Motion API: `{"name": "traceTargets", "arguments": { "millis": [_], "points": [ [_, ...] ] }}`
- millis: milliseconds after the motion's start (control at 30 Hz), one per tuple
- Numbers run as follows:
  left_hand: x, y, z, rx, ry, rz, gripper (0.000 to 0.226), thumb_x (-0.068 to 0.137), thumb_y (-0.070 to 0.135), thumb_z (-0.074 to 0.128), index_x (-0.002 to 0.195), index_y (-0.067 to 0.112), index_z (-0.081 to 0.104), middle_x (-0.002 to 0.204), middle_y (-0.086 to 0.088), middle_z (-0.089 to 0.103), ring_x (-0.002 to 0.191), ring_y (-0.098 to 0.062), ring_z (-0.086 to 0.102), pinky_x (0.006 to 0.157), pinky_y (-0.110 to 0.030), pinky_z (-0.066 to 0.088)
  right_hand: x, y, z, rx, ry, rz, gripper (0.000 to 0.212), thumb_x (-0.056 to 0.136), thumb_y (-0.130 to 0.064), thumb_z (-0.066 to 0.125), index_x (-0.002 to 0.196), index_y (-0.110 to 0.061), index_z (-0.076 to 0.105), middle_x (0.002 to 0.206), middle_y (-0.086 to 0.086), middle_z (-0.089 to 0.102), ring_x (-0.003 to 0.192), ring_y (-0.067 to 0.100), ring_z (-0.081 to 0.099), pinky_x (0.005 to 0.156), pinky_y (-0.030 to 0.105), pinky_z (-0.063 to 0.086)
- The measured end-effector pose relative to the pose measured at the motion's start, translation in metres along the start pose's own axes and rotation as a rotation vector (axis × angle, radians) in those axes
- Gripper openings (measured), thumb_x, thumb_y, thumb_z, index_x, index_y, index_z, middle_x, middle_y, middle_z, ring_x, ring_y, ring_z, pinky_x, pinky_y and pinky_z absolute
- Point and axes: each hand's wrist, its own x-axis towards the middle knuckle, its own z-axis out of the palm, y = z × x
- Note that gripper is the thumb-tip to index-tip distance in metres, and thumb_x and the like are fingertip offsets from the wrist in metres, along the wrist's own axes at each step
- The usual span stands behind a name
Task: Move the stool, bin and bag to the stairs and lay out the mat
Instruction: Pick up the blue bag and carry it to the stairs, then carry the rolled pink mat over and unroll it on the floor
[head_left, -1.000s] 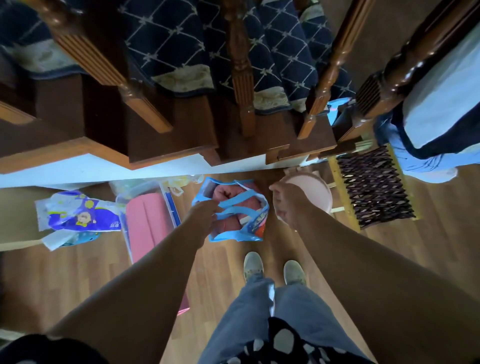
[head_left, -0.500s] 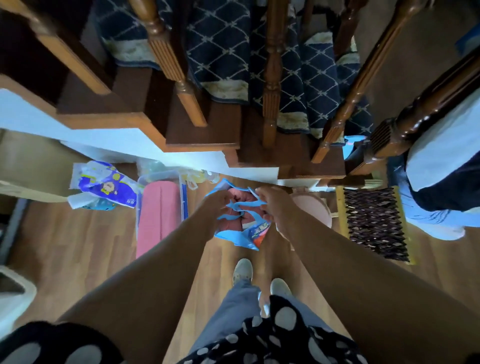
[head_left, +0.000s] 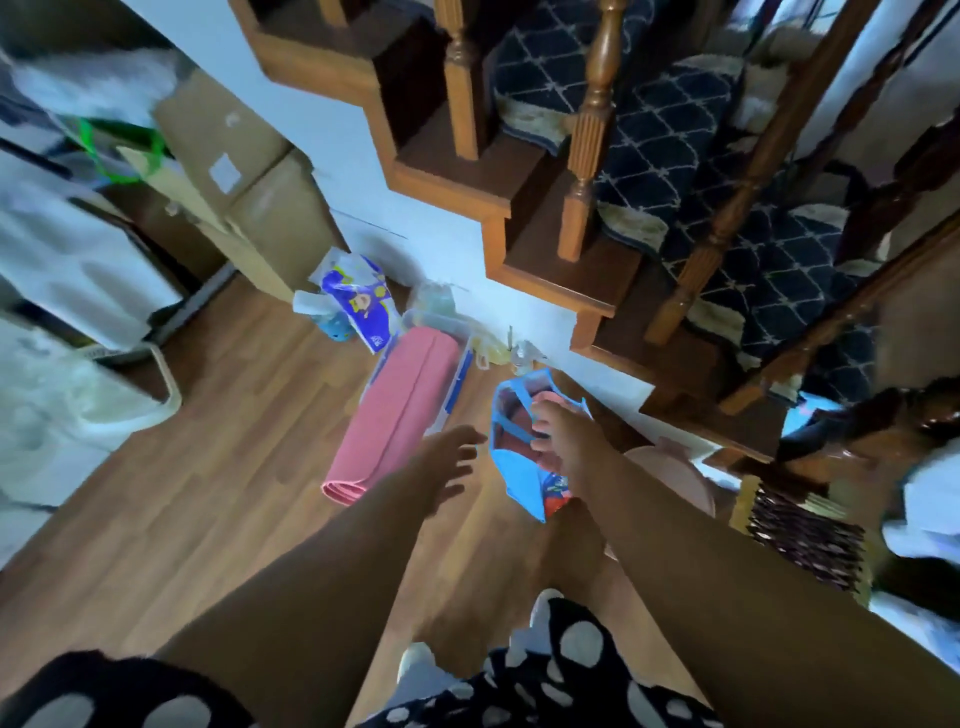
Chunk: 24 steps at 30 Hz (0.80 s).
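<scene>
A blue bag (head_left: 524, 475) with blue straps sits on the wood floor beside the white stair base. My right hand (head_left: 558, 431) grips its straps at the top. My left hand (head_left: 449, 460) hovers with fingers spread just left of the bag, holding nothing. A rolled pink mat (head_left: 397, 415) lies on a clear box to the left. A pink bin (head_left: 675, 478) shows partly behind my right forearm. A woven-top stool (head_left: 800, 535) stands at the right by the stairs (head_left: 550, 218).
Cardboard boxes (head_left: 244, 187) lean at the wall upper left. A purple printed packet (head_left: 358, 301) lies near the mat. White furniture (head_left: 78, 395) fills the left edge. Stair balusters and the dark newel post (head_left: 883, 431) rise at the right. Bare wood floor spreads lower left.
The view swung left. My left hand let go of the bag straps and opened; my right hand now holds them alone.
</scene>
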Motion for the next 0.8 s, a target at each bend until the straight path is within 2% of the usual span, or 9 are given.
{"name": "traceTargets", "arguments": {
  "millis": [67, 133, 167, 200, 233, 333, 400, 467, 800],
  "points": [
    [-0.004, -0.015, -0.026, -0.038, 0.033, 0.032, 0.012, 0.088, 0.032, 0.059, 0.085, 0.023, 0.065, 0.099, 0.0, 0.059, 0.092, -0.02, 0.051, 0.079, -0.033, 0.04, 0.001, 0.008, 0.021, -0.017, 0.006, -0.006, 0.039, 0.09, -0.039, 0.049, 0.121, -0.016, 0.055, 0.13, 0.009, 0.061, 0.108, 0.018, 0.063, 0.093, 0.039, 0.048],
    [-0.007, -0.029, -0.05, -0.082, 0.022, 0.039, 0.011, 0.087, 0.032, 0.06, 0.084, 0.022, 0.066, 0.098, -0.001, 0.058, 0.091, -0.02, 0.051, 0.078, -0.032, 0.039, -0.01, 0.016, 0.044, -0.051, -0.021, -0.025, 0.031, 0.089, -0.034, 0.046, 0.108, -0.013, 0.059, 0.138, 0.013, 0.045, 0.116, 0.024, 0.061, 0.088, 0.033, 0.043],
    [-0.008, -0.038, -0.063, -0.095, 0.013, 0.045, 0.01, 0.086, 0.031, 0.062, 0.085, 0.022, 0.066, 0.098, -0.001, 0.059, 0.091, -0.02, 0.052, 0.078, -0.033, 0.04, -0.017, 0.02, 0.057, -0.056, -0.026, -0.037, 0.025, 0.086, -0.033, 0.047, 0.099, -0.015, 0.059, 0.14, 0.008, 0.044, 0.109, 0.026, 0.063, 0.083, 0.034, 0.042],
    [-0.011, -0.045, -0.075, -0.117, 0.015, 0.049, 0.01, 0.084, 0.031, 0.064, 0.086, 0.022, 0.066, 0.099, -0.002, 0.06, 0.091, -0.021, 0.053, 0.078, -0.033, 0.041, -0.021, 0.027, 0.07, -0.056, -0.031, -0.061, 0.018, 0.082, -0.033, 0.051, 0.091, -0.018, 0.057, 0.103, -0.011, 0.032, 0.098, 0.025, 0.061, 0.081, 0.035, 0.043],
    [-0.015, -0.054, -0.088, -0.126, 0.017, 0.049, 0.011, 0.082, 0.031, 0.065, 0.088, 0.021, 0.066, 0.1, -0.002, 0.06, 0.092, -0.021, 0.054, 0.078, -0.033, 0.042, -0.025, 0.033, 0.085, -0.065, -0.022, -0.073, 0.016, 0.08, -0.033, 0.054, 0.089, -0.019, 0.055, 0.097, 0.013, 0.055, 0.092, 0.024, 0.057, 0.081, 0.036, 0.045],
    [-0.028, -0.085, -0.132, -0.155, 0.004, 0.054, 0.01, 0.083, 0.029, 0.064, 0.089, 0.023, 0.065, 0.1, -0.002, 0.059, 0.091, -0.02, 0.053, 0.075, -0.032, 0.041, -0.028, 0.063, 0.131, -0.073, 0.004, -0.106, 0.017, 0.091, -0.03, 0.056, 0.098, -0.016, 0.062, 0.099, 0.014, 0.059, 0.095, 0.027, 0.063, 0.078, 0.033, 0.046],
    [-0.038, -0.108, -0.167, -0.168, -0.025, 0.06, 0.01, 0.084, 0.028, 0.062, 0.093, 0.024, 0.066, 0.1, -0.002, 0.059, 0.091, -0.019, 0.053, 0.073, -0.031, 0.04, -0.034, 0.084, 0.162, -0.052, 0.022, -0.107, 0.024, 0.09, -0.032, 0.058, 0.107, -0.015, 0.064, 0.118, 0.012, 0.064, 0.106, 0.026, 0.064, 0.078, 0.032, 0.044],
    [-0.05, -0.131, -0.209, -0.177, -0.037, 0.05, 0.011, 0.086, 0.027, 0.06, 0.096, 0.026, 0.065, 0.101, -0.001, 0.059, 0.093, -0.019, 0.053, 0.076, -0.031, 0.04, -0.04, 0.107, 0.195, -0.051, 0.035, -0.114, 0.017, 0.088, -0.036, 0.06, 0.096, -0.021, 0.061, 0.125, 0.005, 0.063, 0.102, 0.022, 0.063, 0.078, 0.033, 0.046],
    [-0.073, -0.217, -0.371, -0.224, 0.134, -0.025, 0.017, 0.086, 0.03, 0.06, 0.1, 0.024, 0.068, 0.104, -0.004, 0.062, 0.094, -0.024, 0.057, 0.081, -0.035, 0.041, -0.069, 0.185, 0.329, 0.073, 0.004, -0.06, 0.021, 0.094, -0.033, 0.057, 0.107, -0.017, 0.058, 0.122, 0.005, 0.061, 0.112, 0.027, 0.061, 0.096, 0.045, 0.049]
  ]
}}
